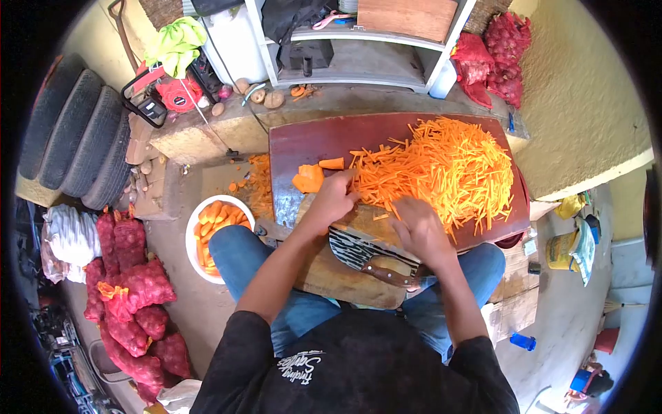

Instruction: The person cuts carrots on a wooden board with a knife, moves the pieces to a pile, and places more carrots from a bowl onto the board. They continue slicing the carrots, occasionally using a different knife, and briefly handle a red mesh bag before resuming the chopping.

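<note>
A large heap of orange carrot strips (448, 172) covers much of the red tabletop (303, 141). My left hand (336, 199) is at the heap's left edge, its fingers bent together against the strips; what they hold, if anything, is hidden. Smeared by motion, my right hand (419, 231) is at the heap's near edge, with its fingers hard to make out. A knife (389, 272) with a brown handle and a black-and-white patterned blade lies on the wooden cutting board (327, 272) over my lap. Carrot chunks (308, 179) sit left of the heap, beyond my left hand.
At my left knee stands a white basin (191, 241) of peeled carrots. Red mesh sacks (141, 286) and old tires (76, 131) are farther left. Carrot scraps (260, 186) litter the floor beside the table. Behind it, a ledge (207, 141) runs below a grey shelf (358, 62).
</note>
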A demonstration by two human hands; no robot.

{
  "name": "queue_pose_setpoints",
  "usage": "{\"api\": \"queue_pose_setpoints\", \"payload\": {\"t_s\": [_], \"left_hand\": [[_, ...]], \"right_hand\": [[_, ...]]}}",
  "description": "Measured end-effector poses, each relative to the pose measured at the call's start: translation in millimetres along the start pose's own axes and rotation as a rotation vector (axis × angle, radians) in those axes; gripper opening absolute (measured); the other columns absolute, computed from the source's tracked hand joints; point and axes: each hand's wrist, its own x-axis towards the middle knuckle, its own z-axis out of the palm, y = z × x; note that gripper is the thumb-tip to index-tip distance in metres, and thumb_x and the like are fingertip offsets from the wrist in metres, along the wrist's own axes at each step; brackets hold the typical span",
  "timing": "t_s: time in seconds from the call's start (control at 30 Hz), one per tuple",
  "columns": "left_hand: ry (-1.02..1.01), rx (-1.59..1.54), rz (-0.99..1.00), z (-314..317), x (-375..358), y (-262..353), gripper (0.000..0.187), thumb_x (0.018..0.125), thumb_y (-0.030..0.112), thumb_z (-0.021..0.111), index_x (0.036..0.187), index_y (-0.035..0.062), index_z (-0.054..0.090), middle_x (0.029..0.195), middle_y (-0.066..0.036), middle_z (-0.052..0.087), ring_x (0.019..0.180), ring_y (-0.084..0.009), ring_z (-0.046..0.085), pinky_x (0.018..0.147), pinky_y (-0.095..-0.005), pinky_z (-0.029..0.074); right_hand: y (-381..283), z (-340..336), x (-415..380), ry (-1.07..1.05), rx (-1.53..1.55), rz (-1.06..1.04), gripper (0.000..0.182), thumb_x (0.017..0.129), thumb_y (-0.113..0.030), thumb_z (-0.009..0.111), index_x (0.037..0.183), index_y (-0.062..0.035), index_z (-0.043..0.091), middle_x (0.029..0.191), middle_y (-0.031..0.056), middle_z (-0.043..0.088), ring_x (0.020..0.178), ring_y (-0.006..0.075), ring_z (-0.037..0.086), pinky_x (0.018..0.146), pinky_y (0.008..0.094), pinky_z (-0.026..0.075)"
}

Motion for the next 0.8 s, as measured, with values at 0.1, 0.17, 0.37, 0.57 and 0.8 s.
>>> {"api": "queue_pose_setpoints", "payload": {"t_s": [0.1, 0.17, 0.37, 0.57, 0.8], "left_hand": [[-0.005, -0.174, -0.152, -25.4, -3.4, 15.7, 0.041, 0.086, 0.001, 0.074, 0.126, -0.0067, 0.070, 0.108, -0.028, 0.075, 0.101, -0.0417, 0.074, 0.088, -0.0483, 0.058], [-0.064, -0.145, -0.151, -28.2, -2.0, -5.7, 0.034, 0.088, 0.001, 0.073, 0.121, -0.0064, 0.070, 0.106, -0.028, 0.074, 0.099, -0.0439, 0.074, 0.087, -0.0502, 0.058], [-0.049, 0.231, 0.044, -24.3, -3.2, -13.3, 0.021, 0.088, 0.001, 0.073, 0.108, -0.0043, 0.069, 0.102, -0.028, 0.073, 0.095, -0.0482, 0.071, 0.082, -0.0544, 0.057], [-0.030, 0.138, 0.061, -14.5, -2.9, -2.2, 0.018, 0.087, -0.001, 0.068, 0.104, -0.0013, 0.061, 0.099, -0.029, 0.071, 0.097, -0.0519, 0.069, 0.082, -0.0602, 0.054], [-0.049, 0.185, 0.161, -3.4, -5.3, -6.3, 0.015, 0.088, -0.001, 0.068, 0.103, -0.0001, 0.064, 0.098, -0.024, 0.068, 0.096, -0.0462, 0.066, 0.084, -0.0566, 0.053]], "right_hand": [[18.8, 10.2, 53.0, 0.039, -0.059, -0.002, 0.055, 0.090, -0.024, 0.084, 0.136, 0.0019, 0.067, 0.142, 0.0289, 0.063, 0.129, 0.0489, 0.062, 0.112, 0.0526, 0.050], [47.3, 35.8, 91.5, -0.034, -0.104, 0.008, 0.069, 0.093, -0.038, 0.081, 0.149, -0.0023, 0.062, 0.154, 0.0297, 0.055, 0.138, 0.0502, 0.056, 0.119, 0.0564, 0.044], [61.8, 74.6, 153.0, -0.406, -0.188, 0.068, 0.085, 0.095, -0.061, 0.074, 0.162, -0.0137, 0.053, 0.167, 0.0256, 0.044, 0.147, 0.0524, 0.045, 0.125, 0.0667, 0.032], [48.2, 62.6, 121.3, -0.499, -0.253, -0.099, 0.077, 0.092, -0.053, 0.078, 0.156, -0.0145, 0.058, 0.167, 0.0201, 0.045, 0.146, 0.0489, 0.046, 0.123, 0.0626, 0.034], [78.2, 55.6, 101.7, -0.399, -0.444, -0.253, 0.057, 0.093, -0.036, 0.077, 0.146, -0.0188, 0.065, 0.155, 0.0138, 0.054, 0.135, 0.0380, 0.055, 0.110, 0.0572, 0.043]]}}
